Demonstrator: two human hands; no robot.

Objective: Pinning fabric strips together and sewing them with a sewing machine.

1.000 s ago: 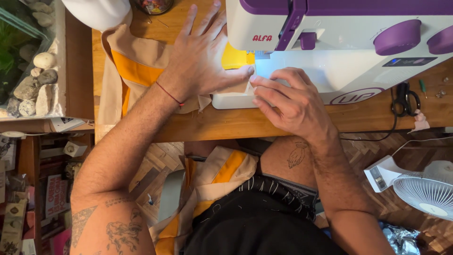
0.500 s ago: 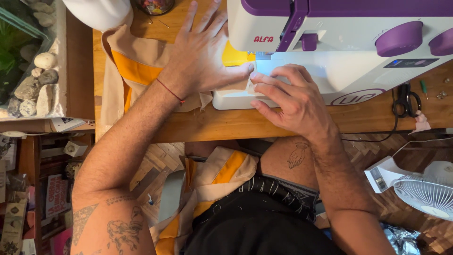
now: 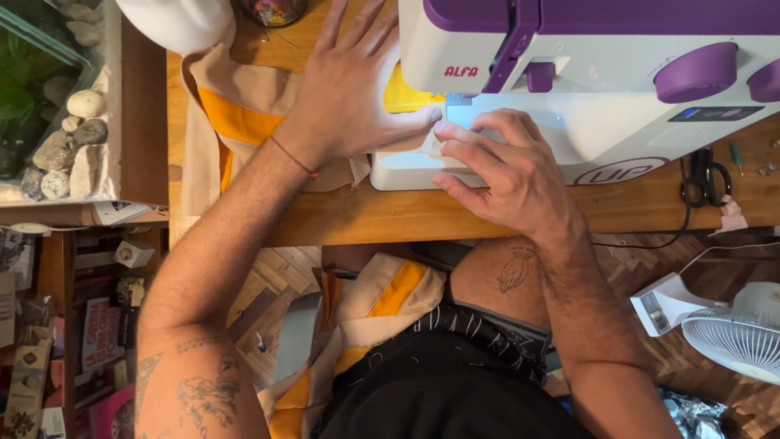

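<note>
Beige and orange fabric lay spread on wooden table, running under white and purple sewing machine, another length of it hanging down over lap. Left hand pressed flat on fabric, fingers spread wide apart, nothing clamped, thumb tip reaching toward needle area. Red string around left wrist. Right hand rested on machine bed, fingers curled and together, tips pinning beige fabric edge just beside left thumb; fingertips of both hands almost touching. Yellow patch of fabric lit under machine arm, between left hand and machine body. Needle itself hidden, could not tell position. Black scissors lay on table right of machine, well apart from hands. White fan low at right on floor, small white box beside it. Glass tank with stones left of table. White rounded object at top left, touching fabric corner. Glass jar at top edge, near left fingertips. Parquet floor below table.
</note>
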